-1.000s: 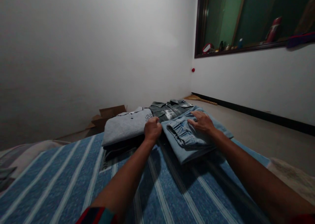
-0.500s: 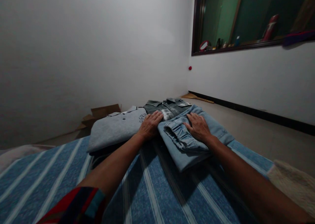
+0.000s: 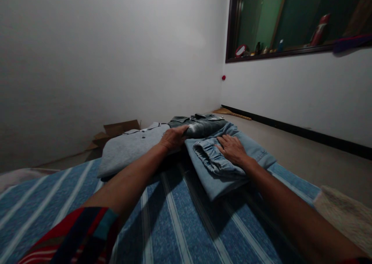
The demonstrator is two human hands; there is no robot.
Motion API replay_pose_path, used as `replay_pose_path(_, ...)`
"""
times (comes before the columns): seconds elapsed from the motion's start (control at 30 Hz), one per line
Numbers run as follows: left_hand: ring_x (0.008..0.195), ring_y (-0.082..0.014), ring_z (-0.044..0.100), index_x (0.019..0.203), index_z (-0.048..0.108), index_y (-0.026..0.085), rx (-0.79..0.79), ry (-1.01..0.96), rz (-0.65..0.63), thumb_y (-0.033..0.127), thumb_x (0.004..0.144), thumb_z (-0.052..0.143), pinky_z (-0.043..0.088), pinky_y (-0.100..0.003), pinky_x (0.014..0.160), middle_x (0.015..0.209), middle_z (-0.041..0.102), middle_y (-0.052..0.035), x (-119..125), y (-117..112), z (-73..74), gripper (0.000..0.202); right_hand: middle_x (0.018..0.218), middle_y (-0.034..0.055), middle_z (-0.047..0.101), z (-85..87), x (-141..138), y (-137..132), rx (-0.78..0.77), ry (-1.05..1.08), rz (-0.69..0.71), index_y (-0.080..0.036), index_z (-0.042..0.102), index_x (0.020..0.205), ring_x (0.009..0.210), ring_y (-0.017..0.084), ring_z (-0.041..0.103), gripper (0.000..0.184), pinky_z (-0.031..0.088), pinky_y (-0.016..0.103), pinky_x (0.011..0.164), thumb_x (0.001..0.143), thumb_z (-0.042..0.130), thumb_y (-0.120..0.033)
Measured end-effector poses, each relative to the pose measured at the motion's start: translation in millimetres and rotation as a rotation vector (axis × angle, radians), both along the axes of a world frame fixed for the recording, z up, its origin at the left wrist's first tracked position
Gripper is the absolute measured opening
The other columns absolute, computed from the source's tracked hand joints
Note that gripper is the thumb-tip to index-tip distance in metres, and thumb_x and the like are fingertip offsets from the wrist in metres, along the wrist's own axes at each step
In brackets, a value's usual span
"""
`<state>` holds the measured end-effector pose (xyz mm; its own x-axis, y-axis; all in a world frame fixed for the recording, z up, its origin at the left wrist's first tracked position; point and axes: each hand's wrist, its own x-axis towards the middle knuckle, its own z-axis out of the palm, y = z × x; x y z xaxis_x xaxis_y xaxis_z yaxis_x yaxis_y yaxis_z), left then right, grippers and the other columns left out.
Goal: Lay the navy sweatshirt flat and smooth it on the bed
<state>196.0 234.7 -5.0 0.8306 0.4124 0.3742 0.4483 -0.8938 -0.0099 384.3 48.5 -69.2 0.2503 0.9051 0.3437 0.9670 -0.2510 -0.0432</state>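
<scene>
Folded light-blue jeans [image 3: 232, 167] lie on the striped blue sheet [image 3: 180, 225], with the right hand [image 3: 232, 150] pressed flat and open on top. Just left of the jeans, the left hand [image 3: 173, 137] grips the near edge of a dark denim shirt [image 3: 203, 125]. Left of that shirt lies a grey polo [image 3: 130, 150]; behind the polo sits a cardboard box [image 3: 116, 130].

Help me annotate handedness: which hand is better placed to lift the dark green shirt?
Left, probably. The left hand already grips the near edge of the dark green shirt, while the right hand lies flat on the folded jeans.
</scene>
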Motion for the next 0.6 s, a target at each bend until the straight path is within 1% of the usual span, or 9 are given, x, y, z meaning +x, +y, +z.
replay_pose_path(0.1,0.084,-0.0213,0.064,0.108,0.061,0.022,-0.034,-0.016,0.027,0.029,0.080,0.055,0.044,-0.027,0.074,0.091,0.070,-0.0032,3,6,11.1,0.030,0.107,0.0111,0.063,5.6,3,5,-0.098,0.018,0.029,-0.021,0.058,0.118,0.103,0.025,0.055,0.046,0.038,0.038,0.089,0.098,0.029,-0.050)
replay_pose_path(0.13,0.082,-0.0207,0.063,0.107,0.062,0.021,-0.044,-0.020,0.031,0.029,0.080,0.054,0.044,-0.026,0.073,0.090,0.069,-0.0031,4,7,13.9,0.029,0.104,0.0111,0.064,7.1,4,7,-0.126,0.024,0.033,-0.021,0.060,0.115,0.099,0.025,0.057,0.048,0.039,0.038,0.086,0.098,0.028,-0.052)
replay_pose_path(0.2,0.082,-0.0201,0.063,0.106,0.063,0.019,-0.058,-0.024,0.034,0.028,0.080,0.054,0.043,-0.026,0.072,0.089,0.069,-0.0031,4,7,16.3,0.029,0.103,0.0128,0.064,8.6,6,10,-0.164,0.033,0.030,-0.020,0.061,0.114,0.096,0.027,0.058,0.051,0.041,0.039,0.083,0.096,0.028,-0.055)
replay_pose_path(0.3,0.082,-0.0212,0.063,0.109,0.062,0.018,-0.073,-0.020,0.039,0.027,0.079,0.054,0.044,-0.027,0.072,0.090,0.069,-0.0042,4,2,10.7,0.032,0.110,0.0155,0.061,7.1,9,13,-0.181,0.044,0.019,-0.020,0.059,0.120,0.101,0.030,0.056,0.052,0.041,0.042,0.084,0.094,0.034,-0.057)
replay_pose_path(0.43,0.089,-0.0226,0.063,0.110,0.060,0.018,-0.083,-0.017,0.044,0.024,0.078,0.053,0.044,-0.028,0.075,0.100,0.068,-0.0063,1,-7,-2.8,0.034,0.110,0.0146,0.062,7.9,9,11,-0.164,0.086,0.020,-0.020,0.058,0.122,0.105,0.031,0.055,0.047,0.040,0.044,0.087,0.095,0.037,-0.052)
replay_pose_path(0.5,0.093,-0.0223,0.062,0.110,0.059,0.019,-0.088,-0.016,0.039,0.023,0.077,0.053,0.044,-0.028,0.078,0.105,0.067,-0.0062,0,-11,-6.1,0.033,0.111,0.0139,0.063,15.5,5,10,-0.137,0.126,0.039,-0.019,0.058,0.122,0.105,0.029,0.056,0.044,0.041,0.042,0.087,0.097,0.033,-0.045)
replay_pose_path(0.6,0.096,-0.0217,0.062,0.109,0.059,0.020,-0.098,-0.011,0.030,0.022,0.077,0.053,0.044,-0.028,0.080,0.107,0.067,-0.0055,0,-13,-5.8,0.033,0.123,0.0111,0.058,33.5,-10,9,-0.074,0.182,0.127,-0.020,0.053,0.130,0.114,0.024,0.053,0.045,0.041,0.035,0.090,0.100,0.024,-0.037)
